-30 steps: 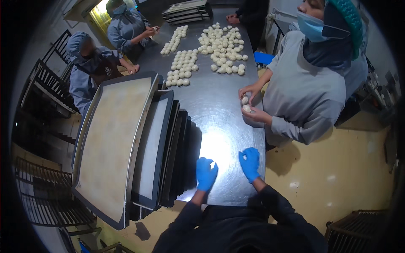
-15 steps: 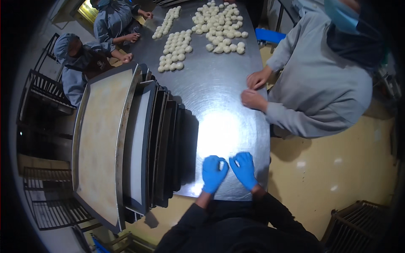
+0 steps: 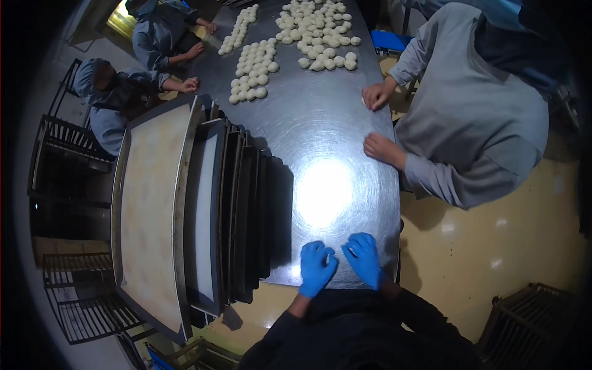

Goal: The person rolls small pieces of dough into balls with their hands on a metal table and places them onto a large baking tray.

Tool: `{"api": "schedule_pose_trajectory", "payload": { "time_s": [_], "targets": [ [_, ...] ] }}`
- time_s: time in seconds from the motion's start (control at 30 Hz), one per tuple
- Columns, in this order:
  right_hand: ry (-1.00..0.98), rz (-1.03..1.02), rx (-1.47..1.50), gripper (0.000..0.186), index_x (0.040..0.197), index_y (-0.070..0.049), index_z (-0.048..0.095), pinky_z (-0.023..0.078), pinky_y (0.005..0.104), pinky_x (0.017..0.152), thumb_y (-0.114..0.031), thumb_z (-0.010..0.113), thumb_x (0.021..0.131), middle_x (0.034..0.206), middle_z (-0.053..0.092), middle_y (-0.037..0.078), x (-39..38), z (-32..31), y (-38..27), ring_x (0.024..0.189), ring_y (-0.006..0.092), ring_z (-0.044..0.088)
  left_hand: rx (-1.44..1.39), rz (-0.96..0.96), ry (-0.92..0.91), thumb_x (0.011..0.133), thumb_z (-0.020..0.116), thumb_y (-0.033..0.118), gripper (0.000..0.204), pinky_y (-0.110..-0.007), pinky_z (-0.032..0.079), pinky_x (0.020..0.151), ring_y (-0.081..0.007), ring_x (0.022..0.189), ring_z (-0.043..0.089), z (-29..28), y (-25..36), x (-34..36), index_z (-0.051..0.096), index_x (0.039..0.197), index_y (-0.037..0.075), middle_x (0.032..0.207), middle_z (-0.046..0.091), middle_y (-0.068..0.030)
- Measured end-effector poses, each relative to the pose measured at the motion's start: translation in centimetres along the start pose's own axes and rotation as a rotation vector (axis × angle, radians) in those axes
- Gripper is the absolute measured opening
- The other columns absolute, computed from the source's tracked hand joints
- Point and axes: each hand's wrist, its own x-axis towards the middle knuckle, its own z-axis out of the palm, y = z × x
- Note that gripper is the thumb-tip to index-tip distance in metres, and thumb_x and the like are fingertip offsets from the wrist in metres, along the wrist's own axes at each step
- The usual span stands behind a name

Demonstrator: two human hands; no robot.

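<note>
My left hand [image 3: 317,269] and my right hand [image 3: 365,259], both in blue gloves, rest side by side at the near end of a steel table [image 3: 277,126]. The fingers of each are curled in, thumbs turned toward each other, with a narrow gap between the hands. I see nothing held in either one. Left of them on the table rises a tall stack of baking trays [image 3: 155,203], the top one lined with a pale, browned sheet. Round white dough balls [image 3: 254,68] lie in rows at the far end, beside a looser heap of dough balls [image 3: 317,31].
A person in grey [image 3: 472,105] stands at the right edge, hands at the tabletop. Two people in blue-grey workwear, one nearer [image 3: 102,111] and one farther [image 3: 161,34], stand at the far left. Dark racks [image 3: 521,327] stand on the yellow floor [image 3: 487,246].
My hands have shifted slightly down and right in the picture, their fingers curling more. The person on the right has moved their hands apart. The view has tilted a little.
</note>
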Motion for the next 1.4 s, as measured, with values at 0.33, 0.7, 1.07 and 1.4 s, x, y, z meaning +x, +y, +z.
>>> {"api": "schedule_pose_trajectory", "payload": {
  "time_s": [0.33,0.7,1.07,1.4],
  "targets": [
    [0.165,0.022,0.131,0.015,0.081,-0.007,0.066,0.046,0.0445,0.081,-0.014,0.078,0.086,0.086,0.064,0.013,1.0,4.0,1.2,0.086,0.0339,0.060,0.053,-0.106,0.106,0.085,0.075,0.017,0.014,-0.046,0.046,0.080,-0.0346,0.086,0.058,2.4,-0.9,1.6,0.067,0.090,0.006,0.087,0.058,-0.0139],
    [0.212,0.181,-0.080,0.057,0.135,-0.004,0.055,0.043,0.0480,0.099,-0.019,0.078,0.085,0.124,0.059,0.018,1.1,3.0,0.2,0.115,0.0364,0.054,0.047,-0.208,0.338,0.082,0.081,0.021,0.039,-0.047,0.046,0.094,-0.0364,0.108,0.058,2.1,0.3,2.3,0.063,0.112,0.003,0.109,0.063,-0.0154],
    [-0.150,0.142,0.036,0.061,0.145,-0.001,0.050,0.048,0.0446,0.098,-0.003,0.071,0.087,0.122,0.058,0.019,0.6,-2.7,0.4,0.114,0.0376,0.055,-0.307,-0.383,0.388,0.083,0.078,0.009,0.064,-0.041,0.051,0.105,-0.0342,0.119,0.063,-0.8,-0.5,-3.8,0.052,0.140,-0.003,0.130,0.061,-0.0216],
    [-0.260,-0.176,0.112,0.066,0.144,0.000,0.053,0.053,0.0424,0.087,0.001,0.075,0.081,0.109,0.061,0.020,1.0,2.1,-6.7,0.100,0.0362,0.061,-0.424,-0.545,0.436,0.093,0.071,0.013,0.057,-0.042,0.047,0.109,-0.0346,0.129,0.061,-0.3,-2.1,-5.7,0.051,0.143,-0.004,0.139,0.062,-0.0237]
  ]
}}
